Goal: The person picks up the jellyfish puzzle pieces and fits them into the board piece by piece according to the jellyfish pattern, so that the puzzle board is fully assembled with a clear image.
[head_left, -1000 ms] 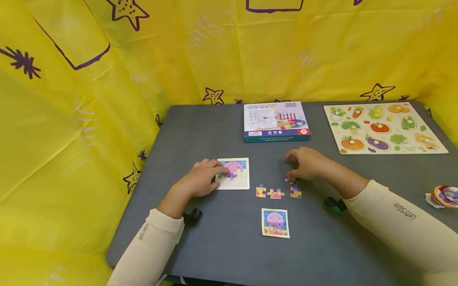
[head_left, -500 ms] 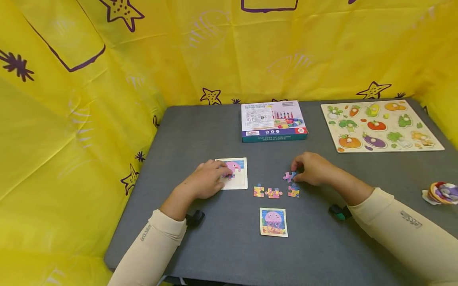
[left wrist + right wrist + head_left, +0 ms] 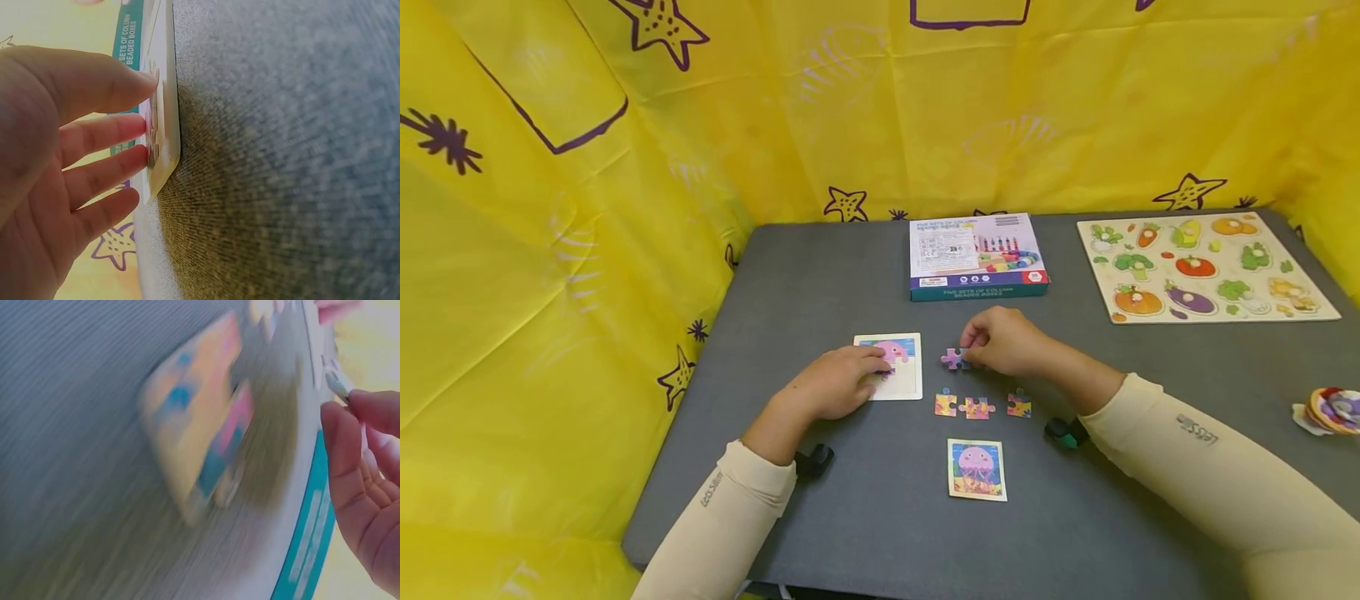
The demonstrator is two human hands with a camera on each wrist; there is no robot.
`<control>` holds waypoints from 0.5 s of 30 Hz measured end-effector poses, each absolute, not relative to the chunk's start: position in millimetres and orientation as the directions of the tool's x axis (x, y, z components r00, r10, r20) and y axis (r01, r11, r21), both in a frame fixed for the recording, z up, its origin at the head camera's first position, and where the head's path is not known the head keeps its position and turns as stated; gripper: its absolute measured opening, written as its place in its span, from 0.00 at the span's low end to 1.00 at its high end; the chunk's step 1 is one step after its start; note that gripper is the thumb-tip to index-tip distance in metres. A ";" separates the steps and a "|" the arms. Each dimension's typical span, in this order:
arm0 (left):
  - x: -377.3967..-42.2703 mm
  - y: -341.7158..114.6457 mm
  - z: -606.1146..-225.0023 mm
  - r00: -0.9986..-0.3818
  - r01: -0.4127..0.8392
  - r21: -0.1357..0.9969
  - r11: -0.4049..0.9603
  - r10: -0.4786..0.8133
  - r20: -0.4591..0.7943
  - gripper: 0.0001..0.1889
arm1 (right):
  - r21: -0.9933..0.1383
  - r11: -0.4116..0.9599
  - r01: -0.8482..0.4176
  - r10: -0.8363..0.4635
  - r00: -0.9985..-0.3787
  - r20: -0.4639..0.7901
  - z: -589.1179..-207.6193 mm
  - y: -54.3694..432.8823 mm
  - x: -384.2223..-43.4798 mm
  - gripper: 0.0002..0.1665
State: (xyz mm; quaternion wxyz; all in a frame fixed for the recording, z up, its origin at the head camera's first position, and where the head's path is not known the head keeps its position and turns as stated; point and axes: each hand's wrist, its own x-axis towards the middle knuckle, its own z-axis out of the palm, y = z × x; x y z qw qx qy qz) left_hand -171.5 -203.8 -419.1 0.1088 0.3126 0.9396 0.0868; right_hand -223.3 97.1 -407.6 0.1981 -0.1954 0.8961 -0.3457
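Note:
My right hand [image 3: 1009,342] pinches a pink and blue jigsaw puzzle piece [image 3: 953,359] between thumb and fingers, just right of the puzzle tray [image 3: 913,383]. In the right wrist view that piece [image 3: 338,382] is seen nearly edge-on. The pale square tray holds part of a pink jellyfish picture [image 3: 893,347]; its lower right is bare. My left hand [image 3: 837,385] lies over the tray's left side and hides some of it. In the left wrist view, thumb and fingertips [image 3: 139,161] touch the pieces in the tray. Three loose yellow and pink puzzle pieces [image 3: 977,408] lie in a row nearby.
A jellyfish picture card [image 3: 977,469] lies near the front. At the back stand a bead-set box [image 3: 979,257] and a wooden vegetable board [image 3: 1206,267]. A round colourful object [image 3: 1332,411] sits at the far right. Yellow cloth [image 3: 820,108] hangs behind the grey table [image 3: 880,517].
My right hand picked up the pink and blue puzzle piece from above the right loose piece and carried it left toward the tray. My left hand stays at the tray.

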 end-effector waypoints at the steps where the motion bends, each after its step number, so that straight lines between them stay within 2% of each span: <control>1: -171.3 -203.4 -418.7 -0.781 0.568 0.231 0.790 0.606 -0.152 0.20 | -0.710 0.675 -0.200 -0.494 -0.837 -0.234 -407.2 90.2 -224.0 0.03; 9: -170.6 -201.7 -418.4 -0.777 0.585 0.232 0.777 0.619 -0.113 0.20 | -0.768 0.635 -0.081 -0.498 -0.803 -0.327 -413.7 44.4 -232.2 0.03; 15: -168.8 -202.1 -417.4 -0.778 0.590 0.222 0.776 0.620 -0.100 0.22 | -0.766 0.637 -0.086 -0.505 -0.798 -0.330 -418.6 24.2 -235.0 0.02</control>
